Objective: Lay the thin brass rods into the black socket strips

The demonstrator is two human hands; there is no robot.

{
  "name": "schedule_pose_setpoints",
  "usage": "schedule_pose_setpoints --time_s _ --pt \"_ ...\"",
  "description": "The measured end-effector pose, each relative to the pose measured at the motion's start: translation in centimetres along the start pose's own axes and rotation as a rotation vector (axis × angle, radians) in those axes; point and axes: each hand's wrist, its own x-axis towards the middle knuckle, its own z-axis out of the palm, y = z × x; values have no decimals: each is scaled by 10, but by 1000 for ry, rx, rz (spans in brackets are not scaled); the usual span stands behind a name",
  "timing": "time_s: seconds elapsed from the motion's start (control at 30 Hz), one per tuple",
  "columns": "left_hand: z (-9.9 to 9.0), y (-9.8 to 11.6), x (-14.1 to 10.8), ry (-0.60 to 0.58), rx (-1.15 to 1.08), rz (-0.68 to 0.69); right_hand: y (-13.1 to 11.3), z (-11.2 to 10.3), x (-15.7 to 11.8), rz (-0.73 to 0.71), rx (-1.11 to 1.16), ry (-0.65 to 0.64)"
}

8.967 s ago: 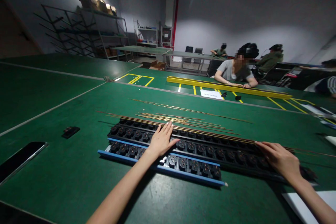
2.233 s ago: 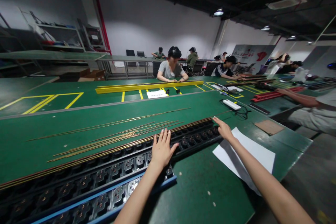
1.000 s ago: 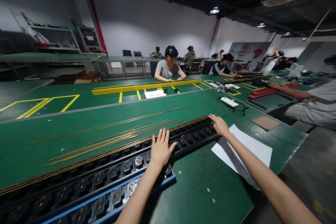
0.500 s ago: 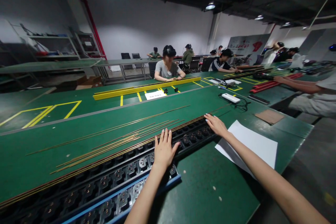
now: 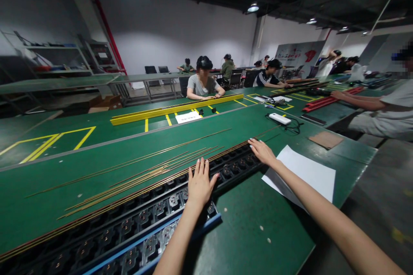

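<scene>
A long black rail (image 5: 127, 226) with a row of moulded sockets runs from the lower left toward the middle right of the green table. Long thin brass-coloured rods lie along its far edge. My left hand (image 5: 199, 184) rests palm down across the rail, fingers stretched out over those rods. At the rail's far end, my right hand (image 5: 262, 152) lies with extended fingers, the tips touching the rods near the edge. Neither hand grips anything visible. Several loose brass rods (image 5: 135, 184) are spread beyond the rail. A second rail with a blue edge (image 5: 213, 220) sits on the near side, partly behind my left forearm.
White paper (image 5: 305, 174) lies under my right forearm, near a brown cardboard piece (image 5: 325, 139). Farther off are a white power strip (image 5: 279, 119) with a cable and a yellow rail (image 5: 180, 109). A co-worker (image 5: 204, 81) sits opposite; another person is at the right.
The view has shifted slightly, so the scene sits a little farther left. Both hands keep nearly the same places on the rail.
</scene>
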Motion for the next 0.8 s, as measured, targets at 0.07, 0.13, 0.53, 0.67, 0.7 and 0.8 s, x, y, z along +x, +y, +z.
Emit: schedule_pose_setpoints --time_s 0.07,0.13,0.53,0.67,0.7,0.8 --pt "0 0 0 0 -3 0 -1 -2 1 1 -1 -3" --pt "-1 1 0 -6 -4 0 -2 -3 1 4 -2 -5" --pt "-3 1 1 -24 -5 -6 -51 -14 -1 -53 67 -44" --pt "-3 1 1 -18 -4 -5 -71 -17 -4 -85 88 -114" --pt "-3 1 1 -21 -5 -4 -74 -17 -6 -85 90 -140" --pt "-5 1 1 -41 -13 -4 -81 -17 -9 -71 87 -194"
